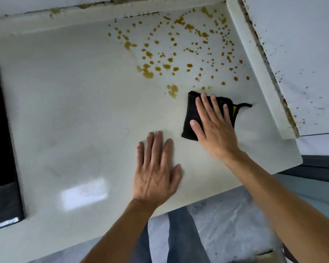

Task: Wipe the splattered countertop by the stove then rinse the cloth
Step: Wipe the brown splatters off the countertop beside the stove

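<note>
A folded black cloth [190, 118] with a yellow tag and a hanging loop lies on the cream countertop [84, 111]. My right hand [215, 126] presses flat on top of it, fingers spread. Brown sauce splatters [179, 50] cover the countertop from just beyond the cloth to the back corner. My left hand [156, 168] rests flat on the bare countertop left of the cloth, palm down, holding nothing.
A black stove [2, 149] is set into the counter at the far left. A raised cream ledge [258, 63] borders the right side, with a speckled white wall [302, 54] behind it. The counter's front edge runs diagonally above a grey tiled floor [226, 224].
</note>
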`<state>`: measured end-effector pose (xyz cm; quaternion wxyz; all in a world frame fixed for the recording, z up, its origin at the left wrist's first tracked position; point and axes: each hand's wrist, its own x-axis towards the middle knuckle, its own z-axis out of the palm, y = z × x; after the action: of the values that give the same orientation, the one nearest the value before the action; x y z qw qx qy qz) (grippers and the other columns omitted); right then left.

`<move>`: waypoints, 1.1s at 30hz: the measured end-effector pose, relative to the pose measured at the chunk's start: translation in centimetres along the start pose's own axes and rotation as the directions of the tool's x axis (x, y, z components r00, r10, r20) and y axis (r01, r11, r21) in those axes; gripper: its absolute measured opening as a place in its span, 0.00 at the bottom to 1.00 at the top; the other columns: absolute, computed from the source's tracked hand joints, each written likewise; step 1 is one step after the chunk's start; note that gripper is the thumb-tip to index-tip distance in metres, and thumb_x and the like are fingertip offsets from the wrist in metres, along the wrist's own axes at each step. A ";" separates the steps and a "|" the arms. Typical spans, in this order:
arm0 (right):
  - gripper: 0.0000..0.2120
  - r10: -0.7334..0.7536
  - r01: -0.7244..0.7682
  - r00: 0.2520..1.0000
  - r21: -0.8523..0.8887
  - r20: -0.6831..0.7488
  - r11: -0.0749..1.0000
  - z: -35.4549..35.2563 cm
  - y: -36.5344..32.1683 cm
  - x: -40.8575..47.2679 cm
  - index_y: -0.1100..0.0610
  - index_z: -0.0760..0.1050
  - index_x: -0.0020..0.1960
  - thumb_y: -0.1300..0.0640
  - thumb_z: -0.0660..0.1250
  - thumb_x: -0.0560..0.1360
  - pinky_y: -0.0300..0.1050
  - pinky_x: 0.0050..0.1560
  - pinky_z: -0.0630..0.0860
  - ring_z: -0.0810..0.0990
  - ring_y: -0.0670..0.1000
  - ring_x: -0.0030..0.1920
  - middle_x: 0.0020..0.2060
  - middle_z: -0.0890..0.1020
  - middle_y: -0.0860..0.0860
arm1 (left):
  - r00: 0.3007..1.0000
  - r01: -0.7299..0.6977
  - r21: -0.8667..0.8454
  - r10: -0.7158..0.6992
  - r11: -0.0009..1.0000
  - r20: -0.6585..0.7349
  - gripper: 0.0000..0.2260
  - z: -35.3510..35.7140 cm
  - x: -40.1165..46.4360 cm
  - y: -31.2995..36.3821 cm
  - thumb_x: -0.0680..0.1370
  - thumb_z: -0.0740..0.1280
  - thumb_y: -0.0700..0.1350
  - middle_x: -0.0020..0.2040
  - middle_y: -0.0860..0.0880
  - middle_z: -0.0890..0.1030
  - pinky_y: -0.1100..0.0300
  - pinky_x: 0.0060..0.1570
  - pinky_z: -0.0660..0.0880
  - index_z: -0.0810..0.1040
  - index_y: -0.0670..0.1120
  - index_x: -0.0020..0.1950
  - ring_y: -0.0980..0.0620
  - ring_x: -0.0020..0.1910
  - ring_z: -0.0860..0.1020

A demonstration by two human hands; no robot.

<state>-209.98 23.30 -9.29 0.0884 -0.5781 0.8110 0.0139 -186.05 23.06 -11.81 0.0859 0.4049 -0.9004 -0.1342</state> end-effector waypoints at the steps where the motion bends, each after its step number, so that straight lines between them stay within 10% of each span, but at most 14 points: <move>1: 0.33 0.027 -0.027 1.000 0.013 -0.009 1.000 -0.2 -0.8 1.7 0.53 0.46 0.87 0.39 0.44 0.86 0.62 0.84 0.45 0.44 0.54 0.86 0.86 0.48 0.50 | 1.000 0.010 -0.002 -0.010 1.000 -0.010 0.34 0.0 0.0 0.0 0.84 0.59 0.60 0.88 0.37 0.55 0.36 0.86 0.48 0.63 0.42 0.85 0.37 0.88 0.50; 9: 0.34 -0.328 0.329 0.944 -0.028 0.014 0.944 1.1 -1.7 -0.2 0.53 0.48 0.87 0.38 0.47 0.86 0.61 0.84 0.47 0.45 0.53 0.86 0.86 0.50 0.50 | 0.984 0.161 0.045 -0.157 0.986 -0.082 0.37 0.0 -0.4 0.3 0.83 0.61 0.61 0.87 0.36 0.57 0.35 0.85 0.54 0.63 0.39 0.85 0.35 0.87 0.53; 18: 0.33 -0.088 0.088 0.996 0.016 -0.019 0.996 -0.7 -1.6 6.9 0.53 0.46 0.87 0.39 0.45 0.87 0.64 0.84 0.46 0.45 0.55 0.86 0.86 0.48 0.52 | 0.981 0.179 0.035 -0.175 0.983 -0.081 0.36 0.1 -0.4 0.2 0.83 0.61 0.63 0.87 0.39 0.57 0.40 0.86 0.49 0.64 0.42 0.85 0.39 0.88 0.50; 27: 0.34 -0.328 0.328 0.945 0.015 0.000 0.945 0.5 0.0 -1.5 0.52 0.48 0.87 0.38 0.48 0.86 0.63 0.84 0.50 0.46 0.53 0.86 0.86 0.49 0.50 | 0.975 0.181 0.004 -0.179 0.984 -0.133 0.35 0.1 -0.2 0.2 0.82 0.63 0.63 0.86 0.39 0.61 0.40 0.86 0.52 0.69 0.41 0.82 0.39 0.88 0.55; 33: 0.28 -0.249 0.260 0.955 0.048 -0.164 0.964 -2.1 -1.0 1.5 0.54 0.69 0.78 0.40 0.60 0.84 0.63 0.76 0.63 0.77 0.56 0.69 0.69 0.79 0.52 | 0.975 0.186 0.006 -0.184 0.983 -0.126 0.36 0.2 -0.2 0.2 0.82 0.62 0.63 0.86 0.39 0.60 0.41 0.86 0.49 0.68 0.42 0.83 0.39 0.88 0.53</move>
<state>-209.78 21.35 -7.36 0.0456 -0.6737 0.7342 -0.0710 -186.14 23.33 -11.95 0.1256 0.4951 -0.8529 -0.1079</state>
